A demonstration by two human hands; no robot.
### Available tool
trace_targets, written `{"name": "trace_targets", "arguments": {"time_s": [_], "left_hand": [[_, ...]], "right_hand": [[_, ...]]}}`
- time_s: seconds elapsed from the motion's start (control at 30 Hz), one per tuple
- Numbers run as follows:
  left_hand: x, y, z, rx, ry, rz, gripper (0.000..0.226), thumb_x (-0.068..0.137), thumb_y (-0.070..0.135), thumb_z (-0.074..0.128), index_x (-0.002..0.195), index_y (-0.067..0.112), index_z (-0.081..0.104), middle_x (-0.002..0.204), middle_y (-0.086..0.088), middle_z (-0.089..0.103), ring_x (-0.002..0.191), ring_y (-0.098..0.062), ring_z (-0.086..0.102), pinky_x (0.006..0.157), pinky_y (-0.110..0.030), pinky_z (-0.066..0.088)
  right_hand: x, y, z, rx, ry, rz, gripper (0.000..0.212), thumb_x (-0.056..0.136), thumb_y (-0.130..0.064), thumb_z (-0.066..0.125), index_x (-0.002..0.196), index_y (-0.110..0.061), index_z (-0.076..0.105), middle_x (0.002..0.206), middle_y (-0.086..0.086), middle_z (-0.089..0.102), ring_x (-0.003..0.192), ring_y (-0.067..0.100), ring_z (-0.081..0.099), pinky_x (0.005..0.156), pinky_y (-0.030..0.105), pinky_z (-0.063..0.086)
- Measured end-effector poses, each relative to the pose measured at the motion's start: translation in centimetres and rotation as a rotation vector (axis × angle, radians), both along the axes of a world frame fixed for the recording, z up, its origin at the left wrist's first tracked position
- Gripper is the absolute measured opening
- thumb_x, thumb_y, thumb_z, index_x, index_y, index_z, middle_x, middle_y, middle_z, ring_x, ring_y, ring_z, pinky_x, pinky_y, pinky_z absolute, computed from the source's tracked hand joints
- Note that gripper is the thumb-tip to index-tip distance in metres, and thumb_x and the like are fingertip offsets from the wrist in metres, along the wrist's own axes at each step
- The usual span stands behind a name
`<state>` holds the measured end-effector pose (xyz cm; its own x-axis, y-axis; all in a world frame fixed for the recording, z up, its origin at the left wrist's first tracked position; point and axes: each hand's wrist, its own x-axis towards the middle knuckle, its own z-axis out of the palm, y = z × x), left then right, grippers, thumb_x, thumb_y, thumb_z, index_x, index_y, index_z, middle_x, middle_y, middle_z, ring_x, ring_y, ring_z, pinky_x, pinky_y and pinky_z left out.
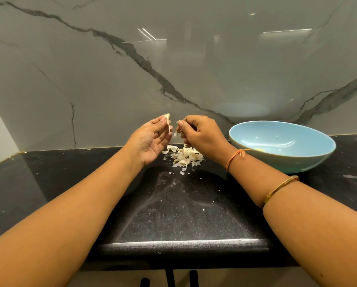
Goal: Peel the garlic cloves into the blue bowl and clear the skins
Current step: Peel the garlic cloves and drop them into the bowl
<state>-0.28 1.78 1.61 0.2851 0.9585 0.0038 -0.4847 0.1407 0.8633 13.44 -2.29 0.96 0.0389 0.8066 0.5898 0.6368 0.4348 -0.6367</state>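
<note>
Skin (169, 126) hangs in a thin strip from the clove (167, 117), which we pinch between fingers (162, 120) of the left hand (152, 139), above the surface (173, 214) and at 11 o'clock from the pile (183, 156) of skins. The right hand (200, 133) has its fingers closed on a small scrap (177, 122) just beside the clove. The bowl (297, 162) stands at 3 o'clock from the pile, with a pale yellowish bit inside, likely peeled garlic.

We judge the main risk to be the light fingertip hold: a hard tug on the strip could flick the clove out onto the surface. The skin may also tear short, leaving patches stuck. Loose flakes cling to fingers and could ride into the bowl with the clove, and scattered specks may be missed when clearing.
</note>
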Motion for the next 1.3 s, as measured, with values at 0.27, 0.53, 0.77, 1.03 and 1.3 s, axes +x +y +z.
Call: {"name": "trace_targets", "arguments": {"time_s": [0.27,0.53,0.77,1.03,1.3], "left_hand": [[0.4,-0.53,-0.16,0.101,0.1,-0.035,0.012,0.087,0.003,0.06,0.096,0.008,0.065,0.082,-0.006,0.068,0.074,-0.013,0.066,0.068,-0.023,0.058],[0.47,-0.66,-0.03,0.108,0.115,-0.077,0.012,0.083,0.003,0.062,0.092,0.008,0.068,0.081,-0.005,0.07,0.076,-0.012,0.067,0.07,-0.023,0.057],[0.45,-0.71,0.14,0.059,0.093,-0.127,0.012,0.082,0.003,0.062,0.091,0.008,0.069,0.075,-0.004,0.07,0.068,-0.01,0.066,0.071,-0.023,0.056],[0.29,-0.71,0.18,0.046,0.091,-0.154,0.012,0.082,0.004,0.062,0.092,0.007,0.068,0.074,-0.004,0.069,0.065,-0.009,0.066,0.067,-0.021,0.056],[0.11,-0.55,0.0,0.028,0.028,-0.171,0.018,0.081,0.007,0.063,0.098,0.008,0.067,0.082,-0.006,0.068,0.072,-0.01,0.064,0.071,-0.022,0.056]], "right_hand": [[0.59,0.24,-0.11,0.028,0.044,-0.091,0.015,0.087,-0.009,0.054,0.087,-0.012,0.068,0.08,0.002,0.069,0.078,0.021,0.067,0.078,0.042,0.055],[0.55,-0.1,0.38,0.055,0.183,0.015,0.004,0.088,-0.013,0.064,0.088,-0.01,0.061,0.08,0.0,0.062,0.076,0.019,0.063,0.068,0.037,0.058],[0.59,-0.32,0.61,0.038,0.272,0.077,0.006,0.087,-0.009,0.064,0.086,-0.008,0.059,0.077,0.002,0.059,0.066,0.009,0.059,0.058,0.027,0.057],[0.55,-0.24,0.57,-0.016,0.288,0.118,0.003,0.09,-0.006,0.058,0.087,-0.006,0.058,0.078,0.001,0.057,0.065,0.008,0.057,0.056,0.021,0.056],[0.28,-0.07,0.44,-0.069,0.161,0.145,0.005,0.091,-0.006,0.056,0.086,-0.005,0.057,0.073,0.001,0.056,0.064,0.015,0.058,0.055,0.028,0.056]]}}
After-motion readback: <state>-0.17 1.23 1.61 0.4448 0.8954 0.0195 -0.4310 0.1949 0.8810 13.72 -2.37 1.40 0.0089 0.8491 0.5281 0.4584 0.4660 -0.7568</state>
